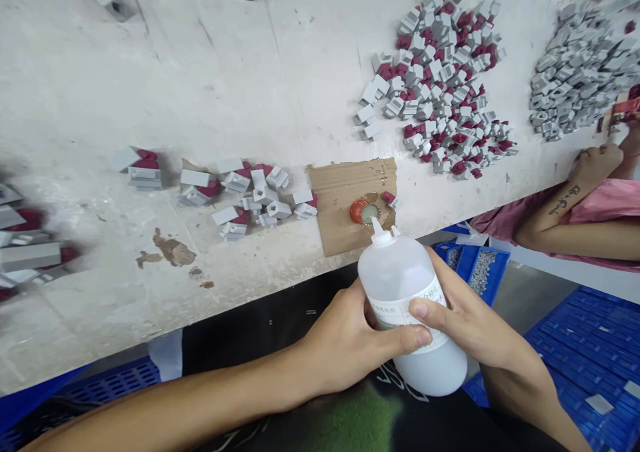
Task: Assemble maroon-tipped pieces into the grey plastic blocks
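Observation:
Both my hands are wrapped round a white plastic squeeze bottle [400, 272] with a printed label. My left hand [350, 345] grips it from the left, thumb across the label. My right hand [465, 312] closes on its right side, thumb also on the label. The bottle is tilted, and its nozzle points at a bottle cap [370, 213] on a piece of cardboard [340, 185]. An orange-red cap [357, 211] lies against that cap. A small grey and dark red part [389, 199] sits just right of the caps.
A big heap of grey and dark red parts [440, 85] covers the table's [200, 72] right half. Several assembled pieces [260, 195] lie left of the cardboard. Further right, a co-worker's hand [597, 165] is beside a grey heap [575, 72]. Blue crates [585, 352] stand below.

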`<state>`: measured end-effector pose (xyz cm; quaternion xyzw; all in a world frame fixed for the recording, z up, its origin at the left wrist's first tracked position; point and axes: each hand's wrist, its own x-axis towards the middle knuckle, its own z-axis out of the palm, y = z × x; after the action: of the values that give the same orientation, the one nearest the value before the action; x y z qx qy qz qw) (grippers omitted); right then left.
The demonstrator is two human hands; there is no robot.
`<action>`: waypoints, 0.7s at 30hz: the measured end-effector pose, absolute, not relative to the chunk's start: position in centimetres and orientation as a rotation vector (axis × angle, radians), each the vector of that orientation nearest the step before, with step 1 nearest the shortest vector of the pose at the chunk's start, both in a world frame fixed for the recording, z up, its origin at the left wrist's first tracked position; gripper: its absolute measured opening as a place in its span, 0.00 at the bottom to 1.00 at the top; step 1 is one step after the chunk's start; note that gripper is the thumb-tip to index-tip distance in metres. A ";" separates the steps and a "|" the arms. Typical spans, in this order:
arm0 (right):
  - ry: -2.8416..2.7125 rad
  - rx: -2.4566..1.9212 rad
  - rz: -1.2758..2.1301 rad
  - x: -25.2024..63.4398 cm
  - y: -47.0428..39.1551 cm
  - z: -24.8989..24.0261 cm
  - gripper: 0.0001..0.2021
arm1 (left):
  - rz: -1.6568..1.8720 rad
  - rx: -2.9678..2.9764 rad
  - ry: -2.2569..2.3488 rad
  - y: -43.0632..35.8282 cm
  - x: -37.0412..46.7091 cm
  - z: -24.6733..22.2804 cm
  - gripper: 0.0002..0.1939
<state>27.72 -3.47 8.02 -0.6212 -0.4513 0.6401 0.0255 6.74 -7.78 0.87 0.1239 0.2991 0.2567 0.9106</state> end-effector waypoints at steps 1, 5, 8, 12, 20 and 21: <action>-1.407 -1.917 1.977 27.7 -3.5 8.0 0.38 | 0.530 0.250 0.620 -7.8 6.8 0.8 0.34; -1.459 -1.888 1.959 27.9 -3.5 7.8 0.39 | 0.529 0.246 0.641 -8.1 6.9 0.6 0.35; -1.466 -1.859 1.942 28.0 -3.7 7.5 0.40 | 0.513 0.270 0.673 -8.3 7.0 0.4 0.31; -1.429 -1.815 1.944 28.0 -4.0 7.0 0.42 | 0.492 0.326 0.740 -8.3 6.7 0.4 0.29; -1.358 -1.705 1.923 28.0 -4.7 6.8 0.46 | 0.490 0.597 0.872 -7.5 6.2 0.5 0.45; -1.340 -1.705 1.918 27.9 -4.7 6.7 0.48 | 0.495 0.649 0.900 -7.5 6.1 0.4 0.47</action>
<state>27.93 -4.74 6.73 -0.5845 -0.4592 0.6575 0.1230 6.13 -7.50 0.36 0.3048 0.4229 0.2324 0.8211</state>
